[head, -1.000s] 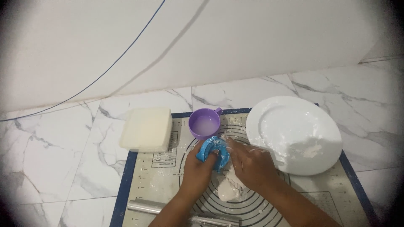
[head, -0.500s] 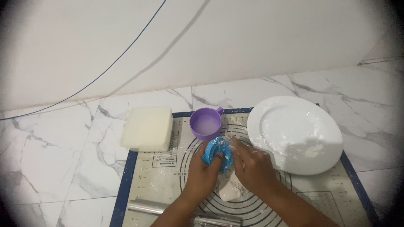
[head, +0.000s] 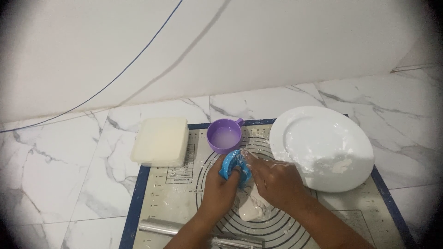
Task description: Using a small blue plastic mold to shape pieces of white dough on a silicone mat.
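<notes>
Gripping the blue dumpling press [head: 233,165] upright, the left hand [head: 220,189] clasps it from below while the right hand [head: 277,182] pinches its right edge.

White wall [head: 277,46], marble-tiled floor [head: 55,184], thin blue cable [head: 115,78]

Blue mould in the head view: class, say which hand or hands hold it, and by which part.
Both hands: the left hand grips the blue folding mould from below, on its left half; the right hand has its fingertips on the mould's right edge.
</notes>
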